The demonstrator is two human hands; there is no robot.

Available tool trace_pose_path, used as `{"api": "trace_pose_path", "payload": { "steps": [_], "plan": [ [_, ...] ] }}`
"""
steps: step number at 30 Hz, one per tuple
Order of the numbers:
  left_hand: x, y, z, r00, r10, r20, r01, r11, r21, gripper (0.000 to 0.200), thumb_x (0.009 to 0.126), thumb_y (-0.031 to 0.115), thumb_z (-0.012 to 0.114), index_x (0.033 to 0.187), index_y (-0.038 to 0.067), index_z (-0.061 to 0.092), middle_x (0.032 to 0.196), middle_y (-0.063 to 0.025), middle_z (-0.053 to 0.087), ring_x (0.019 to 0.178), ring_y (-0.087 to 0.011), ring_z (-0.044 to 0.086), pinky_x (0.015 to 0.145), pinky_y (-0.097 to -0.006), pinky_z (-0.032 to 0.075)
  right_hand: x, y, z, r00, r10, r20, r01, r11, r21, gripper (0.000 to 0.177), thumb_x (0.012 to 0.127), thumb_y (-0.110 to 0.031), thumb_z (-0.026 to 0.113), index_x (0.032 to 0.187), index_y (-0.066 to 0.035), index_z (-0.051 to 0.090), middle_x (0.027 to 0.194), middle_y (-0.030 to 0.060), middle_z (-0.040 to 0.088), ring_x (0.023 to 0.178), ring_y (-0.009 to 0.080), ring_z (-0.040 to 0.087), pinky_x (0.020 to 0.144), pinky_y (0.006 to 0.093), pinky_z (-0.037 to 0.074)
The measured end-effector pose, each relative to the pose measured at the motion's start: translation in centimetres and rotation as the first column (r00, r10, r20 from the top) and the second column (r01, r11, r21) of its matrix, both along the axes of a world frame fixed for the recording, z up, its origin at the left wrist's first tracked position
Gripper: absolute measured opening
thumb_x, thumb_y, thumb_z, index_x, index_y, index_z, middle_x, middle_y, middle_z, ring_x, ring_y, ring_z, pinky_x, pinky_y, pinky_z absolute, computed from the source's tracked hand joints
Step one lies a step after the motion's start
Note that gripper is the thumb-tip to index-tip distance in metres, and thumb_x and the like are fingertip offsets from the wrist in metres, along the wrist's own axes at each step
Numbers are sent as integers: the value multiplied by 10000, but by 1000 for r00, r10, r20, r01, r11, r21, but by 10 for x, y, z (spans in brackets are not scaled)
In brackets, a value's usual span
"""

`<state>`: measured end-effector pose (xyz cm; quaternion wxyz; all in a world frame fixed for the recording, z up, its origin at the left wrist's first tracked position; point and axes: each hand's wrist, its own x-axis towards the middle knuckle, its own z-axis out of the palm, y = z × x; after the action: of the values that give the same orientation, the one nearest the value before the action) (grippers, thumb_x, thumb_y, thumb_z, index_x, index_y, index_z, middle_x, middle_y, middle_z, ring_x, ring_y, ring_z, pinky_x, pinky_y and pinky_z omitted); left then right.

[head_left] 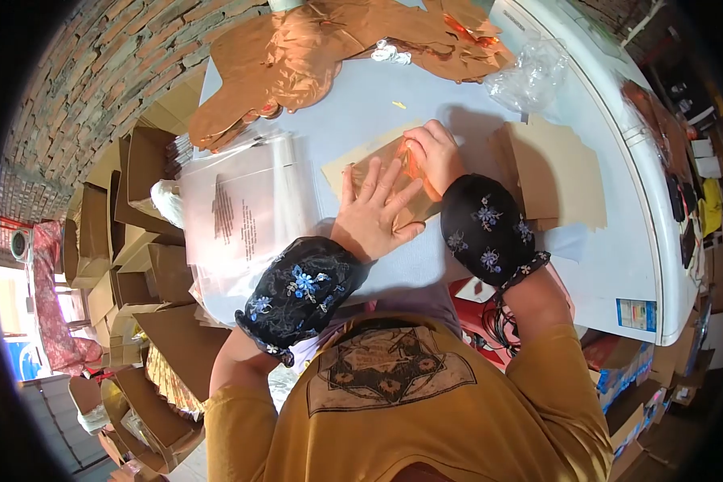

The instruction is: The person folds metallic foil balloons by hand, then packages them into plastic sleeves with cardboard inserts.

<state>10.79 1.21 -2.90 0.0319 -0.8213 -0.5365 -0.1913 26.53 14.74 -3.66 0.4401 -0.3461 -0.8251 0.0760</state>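
My left hand [373, 215] lies flat, fingers spread, on a shiny orange-brown film [387, 153]. Under the film is a beige card [339, 172], on the pale table. At the card's right side my right hand [435, 157] is closed, its fingers curled on a crumpled bright orange part of the film. How the film and card are joined under my hands is hidden. Flat clear plastic bags [253, 189] with printed text lie to the left. To the right sits a stack of beige cards [566, 173].
Copper-coloured sheets [297, 60] spread across the table's far side, with a crumpled white piece [391, 52] on them. A crumpled clear plastic bag [530, 76] lies at the far right. Open cardboard boxes [177, 273] crowd the left, beside a brick wall [96, 88].
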Motion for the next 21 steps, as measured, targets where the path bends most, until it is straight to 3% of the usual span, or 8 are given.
{"api": "trace_pose_path", "payload": {
  "steps": [4,7,8,10,13,15,19,21],
  "plan": [
    [0,0,4,999,-18,-33,17,999,-31,666,883,608,535,1474,329,402,1580,-130,260,1471,-391,184,1115,-698,106,-3,-6,3,995,-73,68,69,996,52,144,816,-62,669,957,-87,654,876,87,573,918,317,581,782,403,490],
    [-1,0,8,999,-15,-46,15,1000,-14,634,887,593,546,1461,355,415,1564,-134,308,1439,-403,272,1119,-671,150,3,2,-3,1000,-5,24,7,992,-122,187,854,-81,645,1041,-88,654,950,82,607,936,325,584,819,383,498],
    [-1,-1,7,999,-22,-50,21,1000,-20,634,889,590,544,1463,355,412,1566,-134,304,1442,-404,264,1118,-672,153,11,8,-2,989,42,-141,-95,913,-396,206,883,-109,624,1086,-75,647,1002,93,611,951,307,588,837,365,497],
    [-1,0,7,998,-26,-62,24,999,-26,635,893,584,541,1468,354,406,1569,-135,296,1446,-406,249,1115,-674,158,28,18,14,883,-10,-470,-391,540,-746,264,941,-164,583,1174,-51,633,1107,116,620,982,271,595,874,328,494],
    [-2,2,7,998,-31,-54,29,999,-42,626,890,585,539,1458,351,423,1568,-138,286,1455,-405,221,1100,-695,163,43,15,25,962,68,-263,-203,821,-534,304,940,-136,571,1236,-78,608,1154,118,636,1005,319,606,893,382,504],
    [-1,1,6,998,-36,-58,34,999,-40,625,883,589,543,1450,348,436,1562,-140,292,1453,-406,223,1094,-704,168,40,-7,28,994,104,-34,-109,970,-219,307,938,-135,567,1237,-78,607,1143,129,639,1020,318,607,898,393,499],
    [-1,1,7,997,-38,-65,37,999,-16,639,871,591,559,1448,344,440,1550,-144,310,1444,-406,243,1083,-708,181,33,-19,15,992,49,117,-65,988,137,224,923,-119,572,1132,-65,633,1058,139,650,984,323,610,858,418,494],
    [-1,2,8,998,-37,-60,36,999,-18,648,865,591,567,1449,341,440,1546,-145,314,1442,-406,248,1081,-711,181,41,-18,15,992,-104,73,107,993,-38,158,893,-130,611,1030,-59,643,967,139,649,936,329,612,820,434,487]
  ]
}}
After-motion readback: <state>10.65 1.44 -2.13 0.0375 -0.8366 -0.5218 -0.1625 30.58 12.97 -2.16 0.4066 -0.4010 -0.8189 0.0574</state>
